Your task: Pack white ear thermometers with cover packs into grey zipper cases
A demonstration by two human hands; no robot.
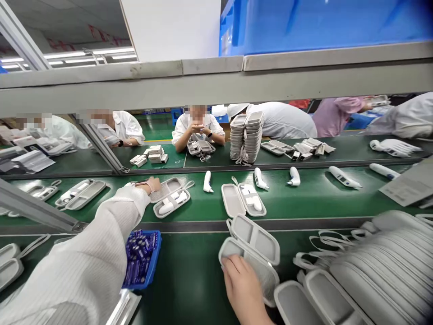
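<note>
The right hand (243,289) has an open grip, lying flat on a gray zip case (252,253) on the near green table (189,280) and not closed on it. The left hand (153,184) touches a second open case (171,195) on the far belt (199,210) (I cannot tell if that grip is shut), and a white thermometer (171,205) lies inside this case. Five loose white thermometers (260,178) lie to the right, and one blue tray (140,258) of purple packs sits by the left arm.
</note>
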